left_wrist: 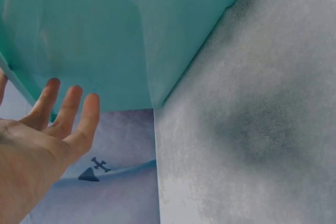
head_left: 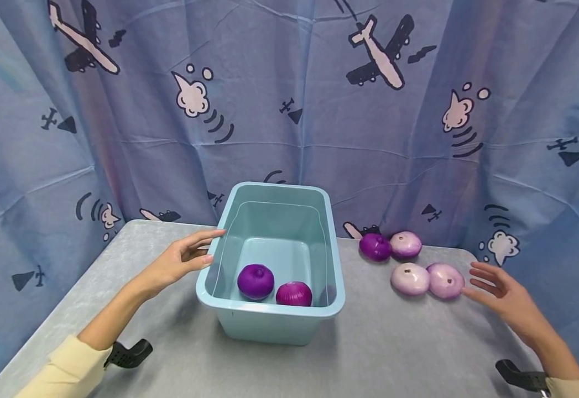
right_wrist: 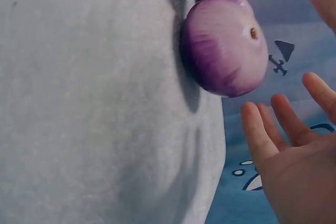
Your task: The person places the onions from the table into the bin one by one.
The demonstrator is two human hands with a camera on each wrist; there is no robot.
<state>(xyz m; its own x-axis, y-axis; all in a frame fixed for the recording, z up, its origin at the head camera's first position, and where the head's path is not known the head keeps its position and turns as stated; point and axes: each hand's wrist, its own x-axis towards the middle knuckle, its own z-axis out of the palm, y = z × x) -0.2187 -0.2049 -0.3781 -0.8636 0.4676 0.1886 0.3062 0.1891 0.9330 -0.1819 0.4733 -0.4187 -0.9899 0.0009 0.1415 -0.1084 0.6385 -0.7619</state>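
A light blue plastic bin [head_left: 278,326] stands on the table with two purple onions inside, a dark round onion [head_left: 255,281] and a redder onion [head_left: 294,294]. My left hand [head_left: 172,265] is at the bin's left rim, fingers loosely extended by its outer wall; the left wrist view shows the fingers [left_wrist: 89,109] beside the wall. To the right of the bin, my right hand [head_left: 508,301] is held with spread fingers just beside a pale purple onion [head_left: 446,281]. The right wrist view shows a small gap between that onion [right_wrist: 226,48] and the fingertips.
Next to that onion lies another pale onion [head_left: 411,278]. Behind them sit a dark purple onion [head_left: 375,247] and a pale onion [head_left: 406,244], near the back edge of the grey table [head_left: 389,348]. A blue curtain [head_left: 279,83] with airplane prints hangs behind the table.
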